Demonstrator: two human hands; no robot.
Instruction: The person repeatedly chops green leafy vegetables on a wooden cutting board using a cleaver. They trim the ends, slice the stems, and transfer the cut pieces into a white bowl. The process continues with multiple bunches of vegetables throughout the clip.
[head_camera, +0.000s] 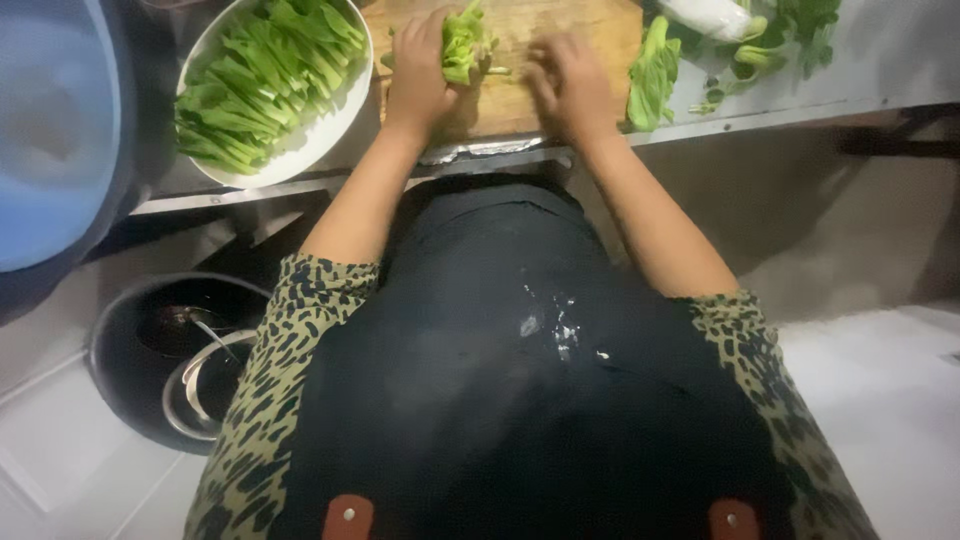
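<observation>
On the wooden cutting board (560, 25) my left hand (418, 75) grips a bunch of green leafy vegetable (464, 45). My right hand (568, 85) is blurred beside it on the board, fingers curled; whether it holds anything does not show. A white bowl (335, 125) of cut green stalks (255, 85) stands left of the board. More leafy greens (652, 75) lie on the counter at the right.
A blue basin (55, 130) sits at far left. Below the metal counter edge (780, 112), a dark pot (130, 390) with metal ware inside stands on the floor. Further greens (790, 35) and a white wrapper (712, 14) lie at the top right.
</observation>
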